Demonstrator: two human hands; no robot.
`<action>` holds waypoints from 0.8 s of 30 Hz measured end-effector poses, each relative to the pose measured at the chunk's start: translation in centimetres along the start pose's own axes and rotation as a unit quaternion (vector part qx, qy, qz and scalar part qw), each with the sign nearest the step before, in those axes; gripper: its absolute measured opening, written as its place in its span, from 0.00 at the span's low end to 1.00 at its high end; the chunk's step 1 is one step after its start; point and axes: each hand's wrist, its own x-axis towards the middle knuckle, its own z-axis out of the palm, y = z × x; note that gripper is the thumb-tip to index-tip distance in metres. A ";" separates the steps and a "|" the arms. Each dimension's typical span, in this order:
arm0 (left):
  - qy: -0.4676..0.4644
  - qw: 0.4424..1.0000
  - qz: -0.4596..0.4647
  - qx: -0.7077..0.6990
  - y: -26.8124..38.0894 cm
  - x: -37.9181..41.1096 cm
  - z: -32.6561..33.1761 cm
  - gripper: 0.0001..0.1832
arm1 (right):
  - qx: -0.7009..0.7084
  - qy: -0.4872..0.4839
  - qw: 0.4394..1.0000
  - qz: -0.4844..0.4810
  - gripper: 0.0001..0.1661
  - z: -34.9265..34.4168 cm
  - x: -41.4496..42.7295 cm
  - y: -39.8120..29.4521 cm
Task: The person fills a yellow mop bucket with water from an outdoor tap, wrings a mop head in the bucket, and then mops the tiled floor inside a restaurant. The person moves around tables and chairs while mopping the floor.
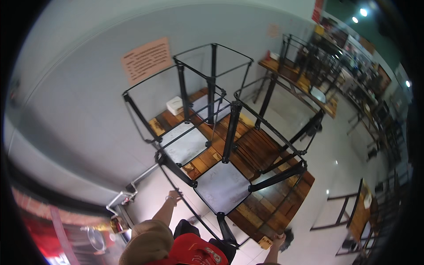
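Observation:
My left hand [173, 196], with a band at its wrist, reaches beside the black metal frame [194, 211] of an upturned stool. Its fingers overlap a bar, but I cannot tell whether they grip it. The stool's pale square seat [222, 187] rests face down on a wooden plank-pattern table [281, 205], legs pointing up. At the table's near right corner, my right hand [279, 238] looks closed on a dark, blurred object [287, 239], possibly a cloth. Beside that hand is a small yellowish piece [265, 242] at the table's edge.
More upturned seats, including a brown slatted one [258, 149], stand on the table with a white box [175, 105]. A grey wall [89, 99] bears a printed sheet [146, 61]. Other tables [359, 218] stand to the right. Metal piping [121, 197] runs low at left.

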 end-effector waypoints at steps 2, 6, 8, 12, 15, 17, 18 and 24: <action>-0.072 0.996 0.002 -0.044 1.9 4.8 -0.2 0.18 | 0.101 0.059 0.986 0.117 0.25 -0.7 -0.8 0.3; -0.341 0.929 0.129 -0.064 3.4 10.8 1.5 0.15 | 0.061 -0.012 0.987 0.146 0.12 -1.6 -2.2 -0.4; -0.257 0.964 0.058 -0.024 4.6 11.5 3.2 0.12 | 0.057 0.011 0.990 0.127 0.14 -1.6 -2.9 -0.6; -0.202 0.977 0.066 0.012 5.4 8.9 5.7 0.12 | 0.010 0.046 0.994 0.098 0.16 -1.8 -3.4 0.0; -0.200 0.975 0.087 0.052 6.2 6.8 7.0 0.12 | -0.037 0.063 0.995 0.074 0.18 -2.1 -3.2 1.0; -0.193 0.976 0.089 0.049 6.2 6.0 7.4 0.13 | -0.067 0.067 0.994 0.055 0.19 -2.4 -2.8 1.8; -0.187 0.978 0.083 0.035 6.1 5.9 7.6 0.14 | -0.080 0.073 0.993 0.042 0.20 -2.6 -2.5 2.2; -0.186 0.978 0.086 -0.032 5.4 7.3 7.3 0.10 | -0.173 0.090 0.981 -0.015 0.23 -3.4 -1.1 4.3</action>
